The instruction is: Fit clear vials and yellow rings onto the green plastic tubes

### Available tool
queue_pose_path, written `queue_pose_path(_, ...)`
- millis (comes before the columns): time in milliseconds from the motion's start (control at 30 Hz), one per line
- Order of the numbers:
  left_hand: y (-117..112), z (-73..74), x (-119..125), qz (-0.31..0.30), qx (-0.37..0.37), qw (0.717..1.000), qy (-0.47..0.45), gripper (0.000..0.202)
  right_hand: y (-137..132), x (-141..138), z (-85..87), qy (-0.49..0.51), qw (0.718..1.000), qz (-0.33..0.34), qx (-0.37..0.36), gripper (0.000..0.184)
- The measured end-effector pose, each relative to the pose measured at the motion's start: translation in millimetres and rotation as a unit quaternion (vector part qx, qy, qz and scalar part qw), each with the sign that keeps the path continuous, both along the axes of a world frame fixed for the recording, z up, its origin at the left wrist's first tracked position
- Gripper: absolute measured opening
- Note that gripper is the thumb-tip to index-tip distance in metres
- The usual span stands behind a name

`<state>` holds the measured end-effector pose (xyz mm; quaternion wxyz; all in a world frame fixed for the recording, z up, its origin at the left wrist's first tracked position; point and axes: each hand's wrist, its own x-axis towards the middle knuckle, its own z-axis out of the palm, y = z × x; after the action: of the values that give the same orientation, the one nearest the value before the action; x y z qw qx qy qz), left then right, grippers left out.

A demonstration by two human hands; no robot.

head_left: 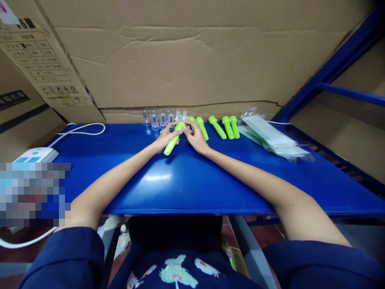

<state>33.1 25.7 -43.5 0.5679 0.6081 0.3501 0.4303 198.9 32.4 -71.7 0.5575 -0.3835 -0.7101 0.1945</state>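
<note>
Both of my hands meet over the blue table around one lime-green, flashlight-shaped plastic piece (172, 145). My left hand (163, 141) wraps the piece from the left, while its narrow end points down toward me. At the wide end, my right hand (196, 138) closes its thumb and fingers on the piece. Several clear plastic domed caps (154, 120) stand just behind my left hand. More green flashlight-shaped pieces (217, 127) lie in a loose row to the right of my hands, and some are partly hidden behind my right hand.
Clear plastic bags with pale green-and-white contents (270, 136) lie on the blue table (192, 188) at right. A white power strip (36, 154) with a cable (90, 127) sits at left. Cardboard (192, 60) walls the back, and a blue metal frame (331, 64) rises at right.
</note>
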Motion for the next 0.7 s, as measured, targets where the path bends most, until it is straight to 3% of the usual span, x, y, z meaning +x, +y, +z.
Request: queue_pose_path(700, 1.4, -8.9, -1.6, -0.023, 0.059, 0.998, 0.027, 0.051, 6.2, 4.1, -3.4, 0.027, 0.998, -0.058, -0.013, 0.042)
